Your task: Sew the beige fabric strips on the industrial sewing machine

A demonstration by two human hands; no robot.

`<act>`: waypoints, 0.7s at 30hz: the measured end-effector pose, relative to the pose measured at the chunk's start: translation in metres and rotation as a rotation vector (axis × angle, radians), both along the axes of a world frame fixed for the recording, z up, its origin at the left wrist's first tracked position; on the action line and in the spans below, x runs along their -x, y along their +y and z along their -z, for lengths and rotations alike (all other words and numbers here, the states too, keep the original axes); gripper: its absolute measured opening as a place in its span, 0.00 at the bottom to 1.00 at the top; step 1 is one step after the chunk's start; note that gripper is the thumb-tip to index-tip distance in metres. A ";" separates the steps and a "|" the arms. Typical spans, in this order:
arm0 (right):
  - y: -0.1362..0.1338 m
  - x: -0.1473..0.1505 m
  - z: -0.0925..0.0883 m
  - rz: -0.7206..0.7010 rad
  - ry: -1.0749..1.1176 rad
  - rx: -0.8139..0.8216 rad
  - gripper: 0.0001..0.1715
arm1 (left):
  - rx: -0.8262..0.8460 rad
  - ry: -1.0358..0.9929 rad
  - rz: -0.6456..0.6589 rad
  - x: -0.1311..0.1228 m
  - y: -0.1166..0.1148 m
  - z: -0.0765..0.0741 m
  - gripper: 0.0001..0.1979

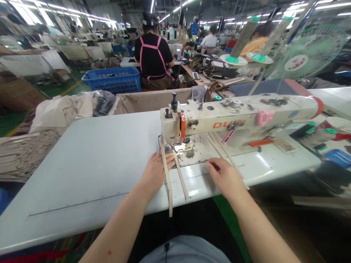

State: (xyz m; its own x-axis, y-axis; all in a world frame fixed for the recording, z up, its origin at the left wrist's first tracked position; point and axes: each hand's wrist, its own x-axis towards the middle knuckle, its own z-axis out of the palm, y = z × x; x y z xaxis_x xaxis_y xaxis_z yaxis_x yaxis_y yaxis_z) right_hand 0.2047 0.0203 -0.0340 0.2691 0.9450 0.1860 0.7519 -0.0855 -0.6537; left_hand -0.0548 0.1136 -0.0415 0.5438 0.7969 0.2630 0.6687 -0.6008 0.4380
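A sewing machine (pixel 208 120) stands on a white worktable. My left hand (pixel 157 170) lies flat left of the presser foot (pixel 182 147), fingers stretched toward it. One narrow beige strip (pixel 168 179) crosses over those fingers and hangs past the table's front edge. A second strip (pixel 181 179) runs from the presser foot toward the same edge. My right hand (pixel 223 177) is at the front of the metal bed plate (pixel 197 155), its fingers curled together. Whether they pinch anything is hidden. More strips (pixel 218 146) lie under the machine arm and pass behind this hand.
Thread cones (pixel 242 40) and a green fan (pixel 309 54) stand behind the machine. Bundled strips (pixel 27 155) and pale cloth (pixel 59 111) are at the left. A blue basket (pixel 112 80) stands beyond, near a co-worker (pixel 150 54) in a pink-strapped apron. Thread spools (pixel 319 135) lie right.
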 end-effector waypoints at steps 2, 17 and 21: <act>0.008 -0.025 0.000 0.161 -0.213 -0.014 0.18 | -0.002 -0.007 -0.013 -0.001 0.000 0.000 0.18; 0.032 -0.079 0.009 0.319 -0.278 0.187 0.20 | -0.009 0.026 -0.034 -0.003 0.000 -0.001 0.18; 0.026 -0.073 -0.001 0.340 -0.140 0.214 0.23 | 0.008 -0.010 -0.037 -0.003 -0.001 -0.002 0.17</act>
